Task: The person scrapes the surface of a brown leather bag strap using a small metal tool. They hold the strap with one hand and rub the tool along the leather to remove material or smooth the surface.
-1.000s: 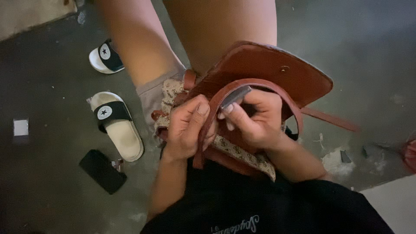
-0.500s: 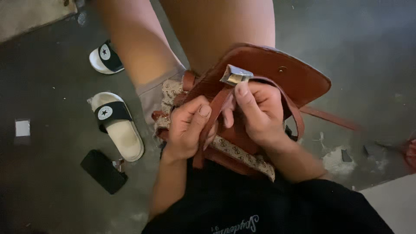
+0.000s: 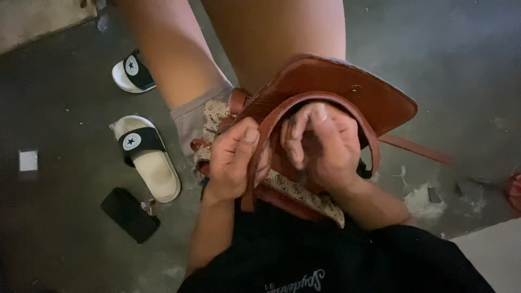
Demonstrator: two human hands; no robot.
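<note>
Floor: grey stained concrete (image 3: 65,87), under a seated person's bare legs.
Landmark: brown leather handbag (image 3: 347,89) on the lap, flap lifted.
Left hand (image 3: 233,160): clamped on the bag's near edge and strap (image 3: 260,146).
Right hand (image 3: 323,144): fingers curled together inside the bag's mouth; contents hidden.
Left of bag: black phone (image 3: 129,214), then white slide sandal (image 3: 146,157).
Beyond: second sandal (image 3: 133,71).

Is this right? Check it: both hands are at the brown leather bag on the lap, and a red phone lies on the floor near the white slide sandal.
One detail is wrong: the phone is black, not red, as the head view shows. The rest holds: the left hand and right hand are at the brown leather bag on the lap, and the phone lies on the floor near the white slide sandal.
</note>
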